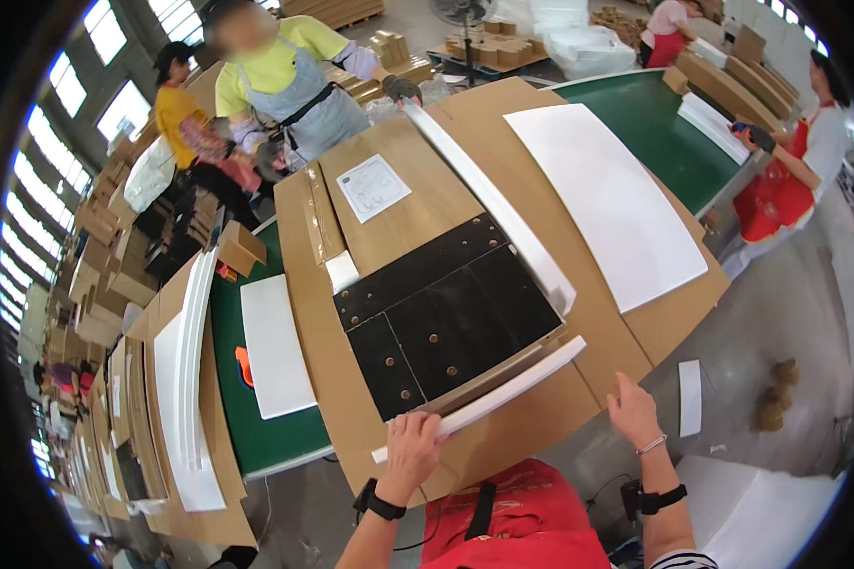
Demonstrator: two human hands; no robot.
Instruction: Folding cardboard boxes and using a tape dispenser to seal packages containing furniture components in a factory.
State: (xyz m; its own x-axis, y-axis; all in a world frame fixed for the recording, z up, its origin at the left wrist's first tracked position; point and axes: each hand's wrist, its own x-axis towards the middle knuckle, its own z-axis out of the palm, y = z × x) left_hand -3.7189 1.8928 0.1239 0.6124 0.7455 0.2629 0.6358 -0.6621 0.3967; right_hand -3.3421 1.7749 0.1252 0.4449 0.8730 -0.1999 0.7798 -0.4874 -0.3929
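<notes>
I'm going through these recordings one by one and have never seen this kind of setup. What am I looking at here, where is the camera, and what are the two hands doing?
There is no machine: a person works with two bare hands. The single picture comes from a wide fisheye camera on that person's head, looking down, so straight edges bend near the rim and the forearms enter from the bottom.

In front lies a large opened cardboard carton on a green conveyor belt. Inside it sit black panels with small round fittings, a long white foam strip along one side, a paper sheet and a wide white foam sheet.

The left hand grips the near end of another white foam strip lying along the near edge of the panels. The right hand rests flat on the cardboard flap, holding nothing. Other workers stand around the belt.
</notes>
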